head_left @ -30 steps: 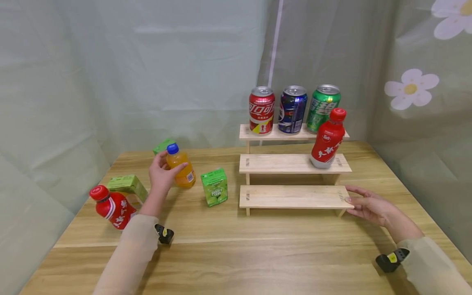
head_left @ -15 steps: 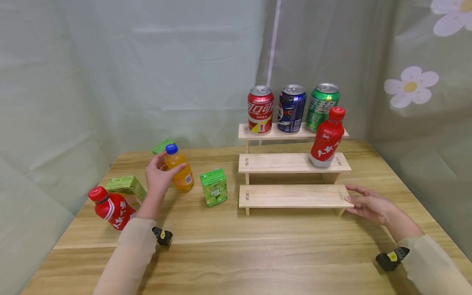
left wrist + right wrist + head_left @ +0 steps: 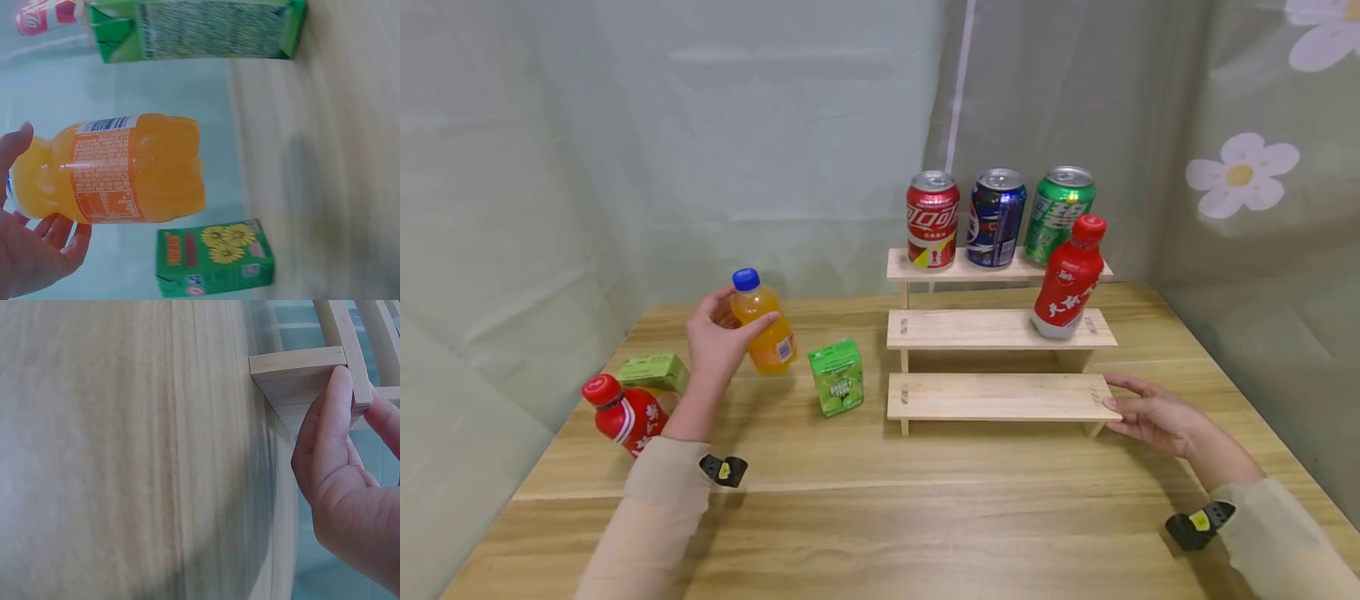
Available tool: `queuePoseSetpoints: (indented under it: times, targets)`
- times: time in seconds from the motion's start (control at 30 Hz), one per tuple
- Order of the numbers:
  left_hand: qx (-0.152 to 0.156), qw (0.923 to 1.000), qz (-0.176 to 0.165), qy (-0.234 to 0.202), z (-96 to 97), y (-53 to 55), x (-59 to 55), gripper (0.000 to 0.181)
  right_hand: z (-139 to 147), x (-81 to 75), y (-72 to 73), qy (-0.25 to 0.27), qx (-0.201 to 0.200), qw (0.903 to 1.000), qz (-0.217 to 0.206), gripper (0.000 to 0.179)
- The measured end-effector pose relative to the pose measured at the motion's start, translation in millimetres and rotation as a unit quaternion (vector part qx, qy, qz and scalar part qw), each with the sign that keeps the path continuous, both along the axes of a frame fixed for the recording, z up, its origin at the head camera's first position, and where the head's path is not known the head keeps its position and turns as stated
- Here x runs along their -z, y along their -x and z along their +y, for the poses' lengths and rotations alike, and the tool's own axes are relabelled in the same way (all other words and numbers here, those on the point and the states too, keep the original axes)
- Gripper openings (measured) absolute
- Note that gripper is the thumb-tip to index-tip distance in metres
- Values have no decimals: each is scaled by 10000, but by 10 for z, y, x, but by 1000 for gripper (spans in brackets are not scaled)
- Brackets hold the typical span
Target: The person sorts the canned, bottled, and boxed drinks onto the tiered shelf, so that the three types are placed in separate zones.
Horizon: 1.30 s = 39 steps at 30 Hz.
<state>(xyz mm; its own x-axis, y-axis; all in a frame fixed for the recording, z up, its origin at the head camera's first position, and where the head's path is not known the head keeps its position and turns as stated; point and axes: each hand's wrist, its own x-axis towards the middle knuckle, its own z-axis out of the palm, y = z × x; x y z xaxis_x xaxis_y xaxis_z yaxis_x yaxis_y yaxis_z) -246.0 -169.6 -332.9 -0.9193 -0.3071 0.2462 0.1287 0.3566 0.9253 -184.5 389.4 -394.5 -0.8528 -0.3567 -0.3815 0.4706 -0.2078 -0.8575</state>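
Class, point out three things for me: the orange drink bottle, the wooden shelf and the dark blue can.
Orange drink bottle (image 3: 107, 169): left wrist view, on its label.
Wooden shelf (image 3: 962, 328): head view, on the bare middle step.
Dark blue can (image 3: 996, 221): head view, on its side.

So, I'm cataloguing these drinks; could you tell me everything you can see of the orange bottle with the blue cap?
The orange bottle looks like clear plastic, filled with orange liquid, its blue cap on. An orange label with fine print and a white barcode panel wraps its middle; the base is lobed. The left hand grips its upper part, thumb and fingers on opposite sides, holding it roughly upright, clear of the table, left of the bright green carton.
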Motion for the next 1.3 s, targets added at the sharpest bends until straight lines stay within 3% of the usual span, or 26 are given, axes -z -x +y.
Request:
queuePoseSetpoints:
  times: [0.5,0.8,1.0,1.3]
  targets:
    - [198,9986,427,255,263,-204,-367,65,8,-11,-1,61,-18,10000,-10,34]
    - [666,9942,787,310,514,-310,-561,61,1,-2,5,-17,-37,10000,-8,35]
    - [1151,9879,997,284,702,-291,-631,59,-1,-15,-7,4,-10,10000,2,34]
    - [1569,9815,1098,49,1031,-188,-651,59,-14,-19,-4,-118,88,9999,-27,33]
